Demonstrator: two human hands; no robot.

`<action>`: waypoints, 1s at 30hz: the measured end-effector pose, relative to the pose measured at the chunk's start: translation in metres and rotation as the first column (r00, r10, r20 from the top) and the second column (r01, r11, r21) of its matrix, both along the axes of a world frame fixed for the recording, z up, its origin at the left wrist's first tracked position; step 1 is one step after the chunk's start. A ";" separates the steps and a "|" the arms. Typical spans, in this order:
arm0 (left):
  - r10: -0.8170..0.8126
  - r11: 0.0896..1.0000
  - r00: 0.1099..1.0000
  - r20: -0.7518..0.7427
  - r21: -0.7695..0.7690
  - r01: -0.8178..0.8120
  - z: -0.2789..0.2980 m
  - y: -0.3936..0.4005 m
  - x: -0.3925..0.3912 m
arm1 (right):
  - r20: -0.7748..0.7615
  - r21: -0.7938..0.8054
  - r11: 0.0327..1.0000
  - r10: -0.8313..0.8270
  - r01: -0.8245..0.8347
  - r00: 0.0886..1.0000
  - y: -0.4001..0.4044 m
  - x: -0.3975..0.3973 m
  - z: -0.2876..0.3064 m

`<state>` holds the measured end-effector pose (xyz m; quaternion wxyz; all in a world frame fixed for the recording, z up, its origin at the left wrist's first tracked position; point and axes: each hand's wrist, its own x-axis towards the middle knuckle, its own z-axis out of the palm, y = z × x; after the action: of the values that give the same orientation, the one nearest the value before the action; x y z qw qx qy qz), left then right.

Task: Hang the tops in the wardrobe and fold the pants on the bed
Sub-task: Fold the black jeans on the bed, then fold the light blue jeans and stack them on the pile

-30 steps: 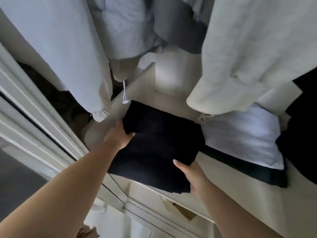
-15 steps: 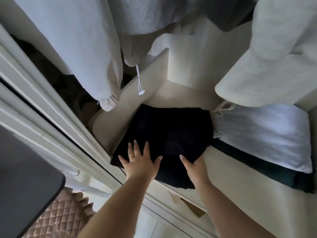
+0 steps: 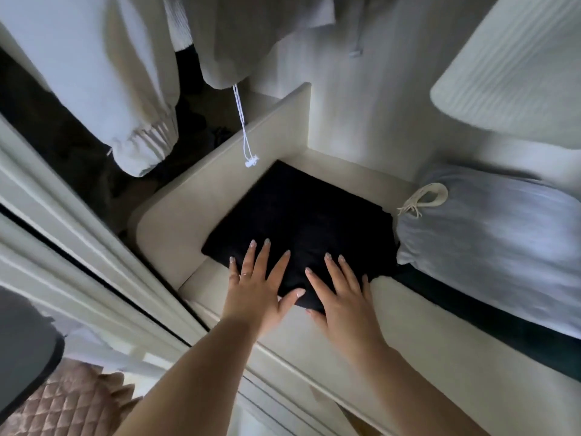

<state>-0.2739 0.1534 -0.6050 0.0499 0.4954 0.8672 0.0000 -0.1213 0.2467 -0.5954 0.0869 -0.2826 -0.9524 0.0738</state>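
Resting flat, fingers spread, the left hand [image 3: 256, 283] and right hand [image 3: 341, 289] are pressing the folded black pants [image 3: 298, 215] on the wardrobe shelf [image 3: 169, 221]. Soft, light, floppy fabric; probably best lifted from underneath, at both side edges.

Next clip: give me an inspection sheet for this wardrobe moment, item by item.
Surface: cream wardrobe shelf, beside an upright divider panel.
Job's things: folded black garment lying flat on the shelf; pale tops hanging above.
Clutter: light grey folded bundle on a dark garment, right of the black one.
Hands: left hand and right hand flat on the black garment, fingers spread.
Cables: white drawstring dangling.
Surroundings: quilted fabric, lower left.
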 end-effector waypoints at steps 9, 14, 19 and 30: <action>-0.084 0.996 0.995 0.051 0.047 0.082 -0.003 0.116 -0.037 | 0.182 0.084 0.991 -0.119 0.105 0.976 0.103 -0.034 -0.007; -0.101 0.994 0.990 0.102 0.044 0.097 -0.003 0.151 -0.050 | 0.222 0.075 0.987 -0.155 0.141 0.963 0.134 -0.050 -0.005; -0.081 0.996 0.991 0.107 0.032 0.078 -0.002 0.154 -0.049 | 0.245 0.040 0.989 -0.148 0.142 0.958 0.140 -0.051 -0.004; 0.299 0.776 0.643 0.706 0.212 -0.594 0.079 0.068 0.023 | -0.096 -0.393 0.909 -0.192 0.140 0.977 0.052 -0.030 0.094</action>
<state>-0.2507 0.2210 -0.5265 0.2291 0.2267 0.8716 0.3694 -0.1508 0.2990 -0.5012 0.0986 -0.3686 -0.8840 0.2700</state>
